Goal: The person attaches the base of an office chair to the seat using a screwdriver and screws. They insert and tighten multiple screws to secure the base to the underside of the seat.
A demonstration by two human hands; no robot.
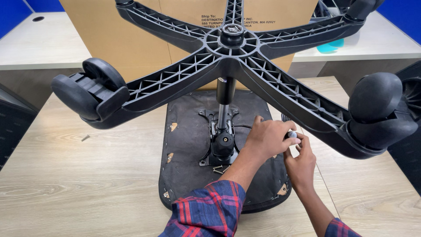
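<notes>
Two forearms in red-and-blue plaid sleeves rising from the bottom edge of the frame, right of centre, meeting over the right side of an upturned black seat cushion (188, 145). Left hand (266, 138) arched knuckles-up, fingers curled down and closed around something underneath, too hidden to name. Right hand (301, 164) just below and to the right, touching the left, thumb and fingers pinched on a small rounded silver-grey knob (292, 134). Just left of the hands, a black metal tilt mechanism (221, 140) bolted to the seat's underside, a few loose screws (220, 168) lying at its lower edge. Up from the mechanism, a gas-lift column (225, 98), black above and chrome below, standing upright into the hub of a five-armed black plastic chair base (232, 39) spread across the upper half of the frame. Twin-wheel casters at the arm tips: one (90, 94) at the left, one (379, 109) at the right, above and beside the hands. Beneath the seat, a light wood-grain table (79, 175), a single stray screw (85, 138) at the left. Farther back, a large brown cardboard box (131, 44), a pale second table (39, 44) in the upper left, and blue wall panels (13, 11) in the upper corners.
</notes>
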